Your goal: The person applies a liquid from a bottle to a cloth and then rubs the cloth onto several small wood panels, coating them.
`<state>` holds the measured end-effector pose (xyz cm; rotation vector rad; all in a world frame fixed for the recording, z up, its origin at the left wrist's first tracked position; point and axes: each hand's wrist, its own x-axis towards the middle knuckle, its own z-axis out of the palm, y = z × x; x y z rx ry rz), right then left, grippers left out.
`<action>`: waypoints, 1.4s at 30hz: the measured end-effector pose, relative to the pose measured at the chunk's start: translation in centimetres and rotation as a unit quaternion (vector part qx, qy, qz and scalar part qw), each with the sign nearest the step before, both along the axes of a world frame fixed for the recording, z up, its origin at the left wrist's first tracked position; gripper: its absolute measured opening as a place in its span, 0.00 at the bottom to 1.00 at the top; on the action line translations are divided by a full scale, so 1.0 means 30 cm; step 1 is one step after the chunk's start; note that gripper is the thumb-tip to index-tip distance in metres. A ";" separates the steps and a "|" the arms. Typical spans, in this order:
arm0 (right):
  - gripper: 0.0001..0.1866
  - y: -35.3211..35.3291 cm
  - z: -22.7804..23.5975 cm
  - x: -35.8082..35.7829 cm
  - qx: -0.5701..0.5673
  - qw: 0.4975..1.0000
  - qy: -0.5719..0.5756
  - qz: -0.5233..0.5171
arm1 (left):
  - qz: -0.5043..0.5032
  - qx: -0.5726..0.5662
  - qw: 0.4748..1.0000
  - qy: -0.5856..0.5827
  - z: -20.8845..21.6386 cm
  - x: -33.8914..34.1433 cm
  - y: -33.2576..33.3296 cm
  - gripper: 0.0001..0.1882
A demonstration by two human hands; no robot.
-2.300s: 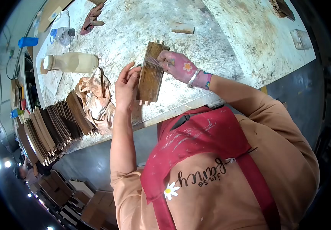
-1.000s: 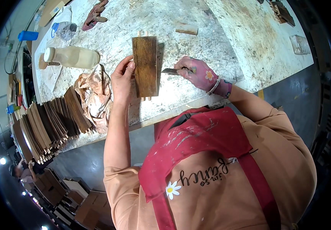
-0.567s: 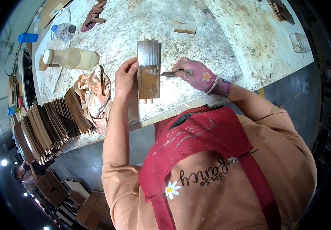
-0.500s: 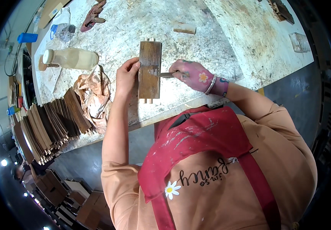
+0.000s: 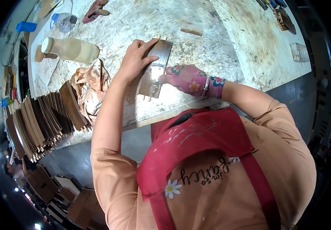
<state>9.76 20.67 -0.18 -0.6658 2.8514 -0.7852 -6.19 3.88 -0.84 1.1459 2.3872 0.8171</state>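
Note:
A brown wooden board [image 5: 148, 86] with pale dowels at both ends lies slanted, its far end leaning right; light glares on its middle. My bare left hand [image 5: 136, 59] grips the board's far left side, thumb across the face and forefinger along the far end. My right hand [image 5: 188, 79], in a pink flowered glove, is closed at the board's right edge, fingertips over its face. The narrow dark tool seen in that hand half a second ago is now hidden by the fingers.
Left of my left arm stands a row of dark doweled boards [image 5: 44, 119] beside a stained rag [image 5: 92, 90]. Farther back are a lidded bottle [image 5: 73, 50], a clear jug [image 5: 64, 23] and a crumpled glove [image 5: 95, 11]. A small wood block [image 5: 191, 29] lies ahead.
The board has turned clockwise from nearly straight. My left hand has slid up to its far end, thumb now over the face. My right hand has come in against the board, hiding its tool.

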 end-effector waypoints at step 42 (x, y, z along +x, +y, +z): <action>0.17 -0.028 -0.049 0.004 0.023 0.999 0.033 0.027 | -0.009 -0.029 1.000 -0.004 0.001 -0.005 0.003 0.31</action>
